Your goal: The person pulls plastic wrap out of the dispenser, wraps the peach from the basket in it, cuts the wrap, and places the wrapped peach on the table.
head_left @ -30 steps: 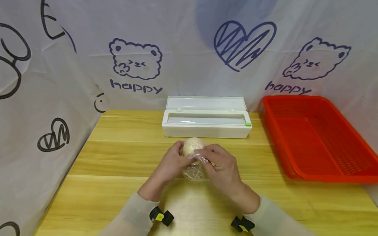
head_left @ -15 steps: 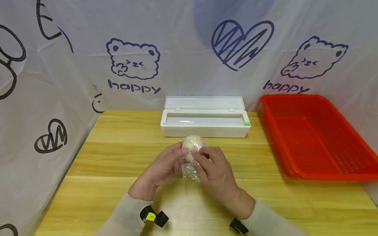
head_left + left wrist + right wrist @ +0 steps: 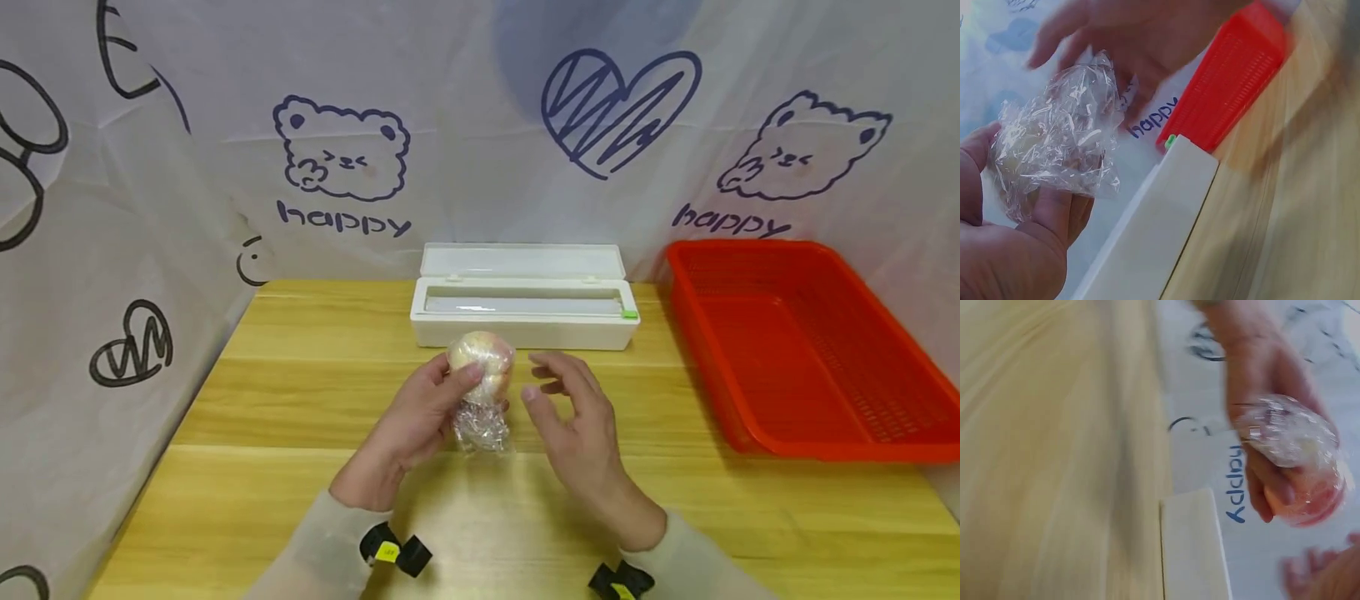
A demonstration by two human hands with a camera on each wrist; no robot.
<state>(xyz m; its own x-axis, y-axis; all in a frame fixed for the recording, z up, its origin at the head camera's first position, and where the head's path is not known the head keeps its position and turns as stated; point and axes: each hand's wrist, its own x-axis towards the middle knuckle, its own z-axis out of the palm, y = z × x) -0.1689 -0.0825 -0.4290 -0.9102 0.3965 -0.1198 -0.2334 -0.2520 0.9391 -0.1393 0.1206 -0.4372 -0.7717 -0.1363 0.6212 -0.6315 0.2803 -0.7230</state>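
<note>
My left hand [image 3: 420,412] grasps a pale yellow and pink, rounded, fruit-like thing wrapped in crinkled clear plastic film [image 3: 495,354]; my thumb lies across the face turned toward me and my fingers go round its far side. The round part sits at my thumb and fingertips, its top standing past them, while a bunched tail of loose film [image 3: 482,427] hangs below it, on my side, beside my palm. My right hand [image 3: 581,417] is free of it, just to the right, fingers loosely bent, thumb apart from them, with a gap to the wrapping. I hold the bundle over the yellow wood-grain table [image 3: 300,400], on my side of a long white lidded box [image 3: 525,335] whose lid [image 3: 522,261] is raised and which has a small green piece [image 3: 629,314] at its right end. Further right stands a red rectangular plastic basket [image 3: 787,367], well apart from the bundle.
</note>
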